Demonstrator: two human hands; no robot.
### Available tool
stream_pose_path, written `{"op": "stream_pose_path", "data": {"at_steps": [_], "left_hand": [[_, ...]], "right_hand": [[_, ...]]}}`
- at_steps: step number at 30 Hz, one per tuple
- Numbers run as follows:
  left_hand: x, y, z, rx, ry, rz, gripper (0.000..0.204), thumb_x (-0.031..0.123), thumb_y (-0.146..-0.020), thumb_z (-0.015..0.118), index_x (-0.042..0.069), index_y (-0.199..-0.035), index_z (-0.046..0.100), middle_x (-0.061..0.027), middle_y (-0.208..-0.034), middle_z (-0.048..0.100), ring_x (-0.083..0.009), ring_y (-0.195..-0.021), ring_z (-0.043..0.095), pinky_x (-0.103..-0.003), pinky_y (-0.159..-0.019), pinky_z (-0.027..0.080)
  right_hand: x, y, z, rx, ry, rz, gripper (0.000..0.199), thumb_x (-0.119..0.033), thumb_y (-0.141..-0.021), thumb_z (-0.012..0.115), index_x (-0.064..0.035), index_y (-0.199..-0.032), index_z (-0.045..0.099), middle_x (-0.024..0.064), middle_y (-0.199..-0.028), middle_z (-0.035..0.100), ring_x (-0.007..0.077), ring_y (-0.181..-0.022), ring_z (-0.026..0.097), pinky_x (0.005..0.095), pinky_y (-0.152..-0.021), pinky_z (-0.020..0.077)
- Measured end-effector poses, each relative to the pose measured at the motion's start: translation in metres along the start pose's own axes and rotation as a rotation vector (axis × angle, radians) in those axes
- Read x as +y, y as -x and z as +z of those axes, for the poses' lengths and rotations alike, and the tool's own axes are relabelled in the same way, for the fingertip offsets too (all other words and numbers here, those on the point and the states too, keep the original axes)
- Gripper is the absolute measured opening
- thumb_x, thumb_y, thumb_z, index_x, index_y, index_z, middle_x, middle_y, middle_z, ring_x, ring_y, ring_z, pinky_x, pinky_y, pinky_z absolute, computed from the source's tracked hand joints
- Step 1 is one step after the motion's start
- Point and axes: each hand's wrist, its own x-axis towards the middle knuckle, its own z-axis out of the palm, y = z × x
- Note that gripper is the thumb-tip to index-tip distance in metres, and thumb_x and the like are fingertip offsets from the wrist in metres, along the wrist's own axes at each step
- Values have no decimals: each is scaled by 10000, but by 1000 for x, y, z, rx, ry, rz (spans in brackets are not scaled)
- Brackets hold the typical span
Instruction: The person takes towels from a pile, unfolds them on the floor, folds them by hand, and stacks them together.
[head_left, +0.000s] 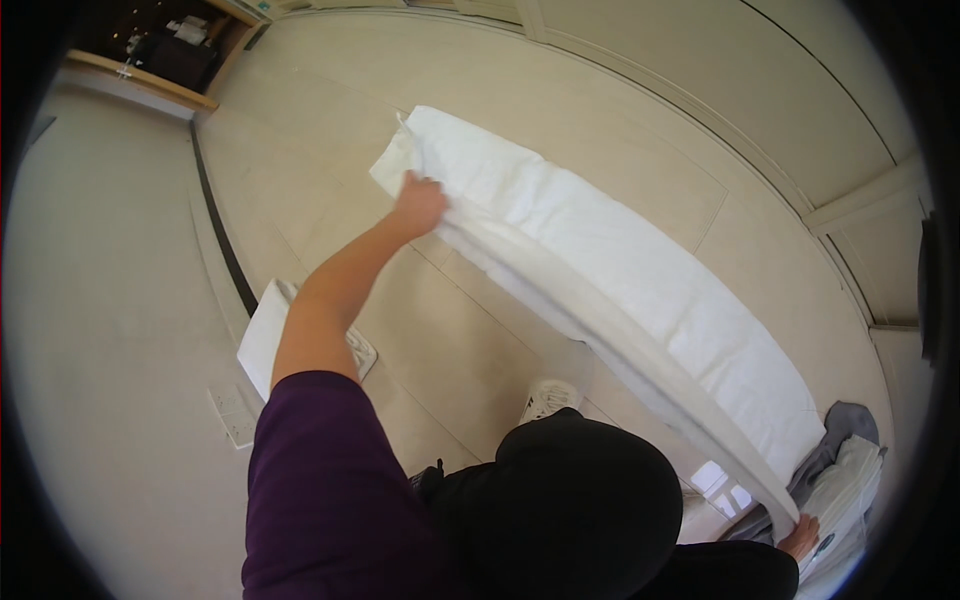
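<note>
A long white cloth (600, 220), thick like a towel or blanket, stretches across the floor from upper middle to lower right. Its near edge is lifted into a long fold (590, 295) along its length. My left hand (421, 203) is closed on that edge near the far left end, beside a small cord-like strip. At the other end, my right hand (800, 537) grips the same edge at lower right; its fingers show only in part. The cloth's middle hangs between both hands.
A grey and white bundle (845, 490), partly in clear wrapping, lies beside my right hand. A white object (262, 340) stands behind my left arm near a wall socket (232, 415). A light shoe (550, 398) shows below me. Pale cabinets (700, 80) line the upper right; an open wooden cabinet (140, 75) stands upper left.
</note>
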Motion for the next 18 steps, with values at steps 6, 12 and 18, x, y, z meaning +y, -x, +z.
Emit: {"op": "stream_pose_path", "data": {"at_steps": [6,12,18], "left_hand": [[-71,158,20,102,-38,-281,106,103,-828,622,128,-826,725,-68,-975,640,-258,-984,608,-406,-861,436],[-67,230,32,186,180,-542,173,-2,-824,564,51,-939,683,-111,-1173,657,-312,-1006,649,-427,-814,540],[-76,255,104,425,468,-468,314,-50,-855,484,28,-1085,682,-172,-1317,639,-355,-1174,626,-433,-985,516]], "right_hand": [[19,35,37,-155,37,121,207,-107,-859,591,-24,-1047,619,225,-975,609,430,-961,585,519,-802,459],[-21,26,35,-260,-3,193,172,-98,-859,577,-24,-1009,620,220,-957,623,431,-944,595,520,-788,459],[-23,32,36,-316,-50,217,142,-89,-859,562,-24,-971,622,214,-938,637,431,-928,604,521,-774,458]]}}
